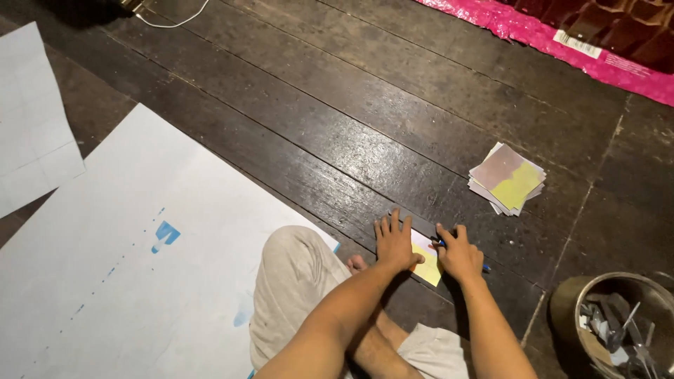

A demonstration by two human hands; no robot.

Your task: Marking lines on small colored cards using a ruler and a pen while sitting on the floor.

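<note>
I sit on a dark wooden floor. My left hand [394, 243] lies flat, fingers spread, pressing on a small yellow and white paper piece [428, 261] in front of my crossed legs. My right hand [458, 254] is closed around a blue pen [486, 267], its tip at the paper's right edge. A small stack of cut paper squares [508, 180], yellow and greyish on top, lies on the floor beyond my right hand.
A large white sheet [126, 267] with blue marks covers the floor at my left, another white sheet [28, 119] at far left. A round metal bowl [583, 295] with tools stands at bottom right. Pink wrapping [533, 31] lies at top right.
</note>
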